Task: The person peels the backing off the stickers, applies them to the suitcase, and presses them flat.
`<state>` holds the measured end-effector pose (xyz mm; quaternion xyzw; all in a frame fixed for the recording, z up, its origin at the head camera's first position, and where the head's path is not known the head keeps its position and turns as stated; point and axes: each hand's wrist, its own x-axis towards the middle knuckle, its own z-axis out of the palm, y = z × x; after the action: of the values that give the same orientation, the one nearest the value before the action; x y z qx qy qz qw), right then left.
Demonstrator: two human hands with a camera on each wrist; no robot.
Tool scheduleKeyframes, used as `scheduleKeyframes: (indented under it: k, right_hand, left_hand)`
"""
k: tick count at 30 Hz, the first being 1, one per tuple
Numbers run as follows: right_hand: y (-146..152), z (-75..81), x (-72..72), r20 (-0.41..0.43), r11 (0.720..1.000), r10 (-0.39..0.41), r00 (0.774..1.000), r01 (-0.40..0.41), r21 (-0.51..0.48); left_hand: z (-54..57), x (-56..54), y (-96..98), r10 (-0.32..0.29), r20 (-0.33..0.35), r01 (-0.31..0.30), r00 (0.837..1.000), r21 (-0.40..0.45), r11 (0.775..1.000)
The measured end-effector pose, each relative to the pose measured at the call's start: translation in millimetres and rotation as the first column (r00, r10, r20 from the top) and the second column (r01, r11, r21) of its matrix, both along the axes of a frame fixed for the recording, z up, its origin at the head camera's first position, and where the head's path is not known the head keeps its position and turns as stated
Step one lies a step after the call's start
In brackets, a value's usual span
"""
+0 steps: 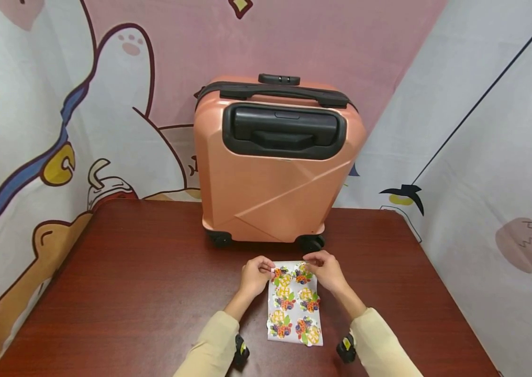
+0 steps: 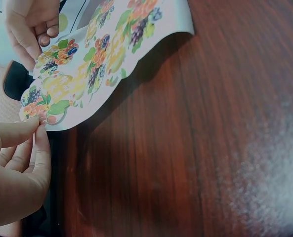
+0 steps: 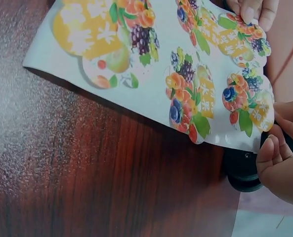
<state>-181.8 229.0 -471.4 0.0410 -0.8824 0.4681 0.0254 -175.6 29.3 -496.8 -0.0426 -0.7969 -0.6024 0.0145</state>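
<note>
A white sheet of fruit stickers lies between the two hands, its printed side up, with several clusters of fruit and yellow patches. My left hand pinches the sheet's far left corner between thumb and fingertips. At the far right corner, my right hand pinches the edge in the same manner. In the left wrist view the sheet is bowed, its near end lifted off the wood. The right wrist view shows the sticker at the right hand reaching past the backing's edge.
An orange hard-shell suitcase with black handles and wheels stands upright at the back of the dark red wooden table. Behind it hangs a cartoon-printed cloth. Black wrist devices sit below both forearms.
</note>
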Motion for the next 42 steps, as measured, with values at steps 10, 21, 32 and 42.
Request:
scheduleKeyframes:
  k: [10, 21, 32, 42]
  right_hand:
    - [-1.3, 0.2, 0.1, -0.001, 0.997, 0.016, 1.0, -0.015, 0.074]
    - [2.0, -3.3, 1.6, 0.007, 1.0, 0.014, 1.0, -0.014, 0.006]
    - [6.7, -3.1, 4.7, 0.034, 0.999, 0.031, 0.999, -0.031, 0.011]
    - [12.2, -0.3, 8.9, 0.065, 0.999, 0.029, 0.997, -0.027, -0.026]
  left_hand:
    - [0.6, -0.2, 1.2, -0.004, -0.012, 0.005, 1.0, 0.006, 1.0]
    - [-0.4, -2.6, -0.1, -0.002, -0.036, 0.001, 0.999, -0.012, 1.0]
    - [-1.2, -4.1, 0.6, -0.018, -0.043, 0.017, 0.999, -0.013, 1.0]
    - [-4.0, -6.2, -1.7, -0.031, -0.037, 0.029, 0.999, -0.072, 0.997]
